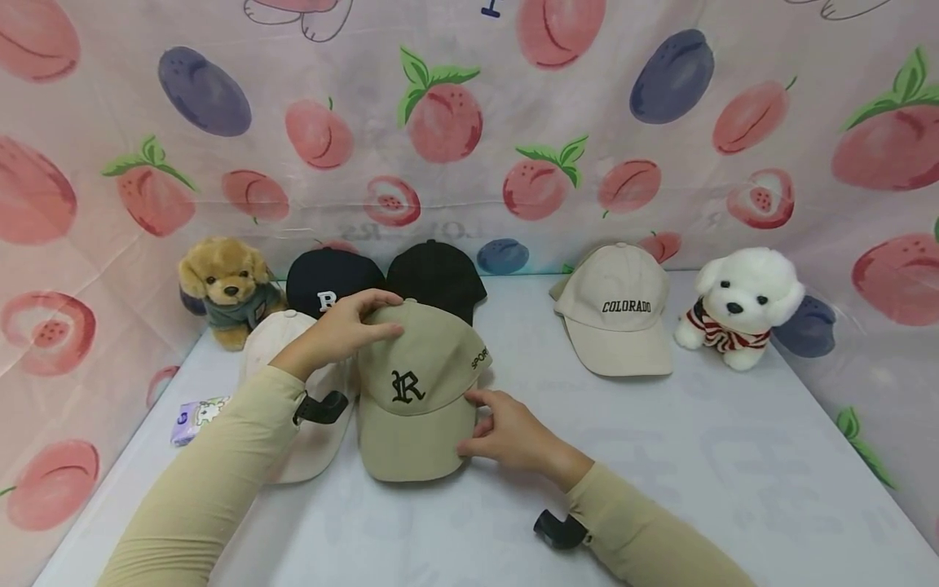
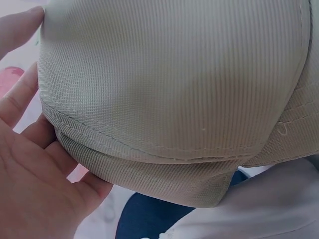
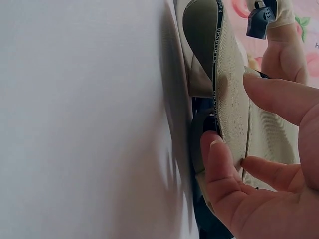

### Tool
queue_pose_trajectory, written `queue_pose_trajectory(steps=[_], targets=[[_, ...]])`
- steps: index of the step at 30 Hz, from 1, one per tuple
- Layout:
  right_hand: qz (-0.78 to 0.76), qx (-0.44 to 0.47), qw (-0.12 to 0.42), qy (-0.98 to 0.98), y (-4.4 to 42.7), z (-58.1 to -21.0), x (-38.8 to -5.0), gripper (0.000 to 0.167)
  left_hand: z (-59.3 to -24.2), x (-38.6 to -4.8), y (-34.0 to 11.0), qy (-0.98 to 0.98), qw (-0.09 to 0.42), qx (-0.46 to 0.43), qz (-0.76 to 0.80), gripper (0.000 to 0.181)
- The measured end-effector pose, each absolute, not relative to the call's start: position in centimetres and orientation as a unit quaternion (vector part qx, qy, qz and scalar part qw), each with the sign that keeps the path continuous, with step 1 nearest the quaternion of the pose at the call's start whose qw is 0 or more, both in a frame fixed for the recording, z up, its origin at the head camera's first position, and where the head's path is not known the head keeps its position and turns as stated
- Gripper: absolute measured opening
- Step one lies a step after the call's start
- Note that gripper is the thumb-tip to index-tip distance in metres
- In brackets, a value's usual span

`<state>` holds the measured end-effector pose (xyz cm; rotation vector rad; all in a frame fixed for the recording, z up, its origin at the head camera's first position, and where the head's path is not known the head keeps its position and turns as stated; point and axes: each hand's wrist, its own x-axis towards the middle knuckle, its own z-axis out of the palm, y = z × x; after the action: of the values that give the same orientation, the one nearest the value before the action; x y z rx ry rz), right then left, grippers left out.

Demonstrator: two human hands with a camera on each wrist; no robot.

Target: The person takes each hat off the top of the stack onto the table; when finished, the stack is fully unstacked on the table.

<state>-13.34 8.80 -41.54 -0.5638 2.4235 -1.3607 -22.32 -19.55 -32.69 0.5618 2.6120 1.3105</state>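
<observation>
Head view, read left to right: see a small purple packet on the white table, with a brown plush dog behind it. Next find a pale cap, partly hidden by the left sleeve, and farther back a navy cap with a white letter. Then meet the left hand, clamped by thumb and fingers on the upper left of the khaki cap. Note this cap just beside the pale one, brim toward the viewer, black letter on front; cannot tell whether touching the table. Behind it, see a black cap. At its right edge, near the brim, find the right hand pinching the fabric. Well apart, farther right, see a beige "COLORADO" cap, then a white plush dog in red stripes.
</observation>
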Motion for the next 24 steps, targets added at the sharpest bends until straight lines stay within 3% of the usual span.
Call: queue_pose_trajectory(steps=[24], targets=[[-0.450,-0.213,0.157,0.853,7.0,-42.0,-13.5,0.081,-34.0,-22.4,-21.5,0.864,0.091,0.165,0.467,0.049]])
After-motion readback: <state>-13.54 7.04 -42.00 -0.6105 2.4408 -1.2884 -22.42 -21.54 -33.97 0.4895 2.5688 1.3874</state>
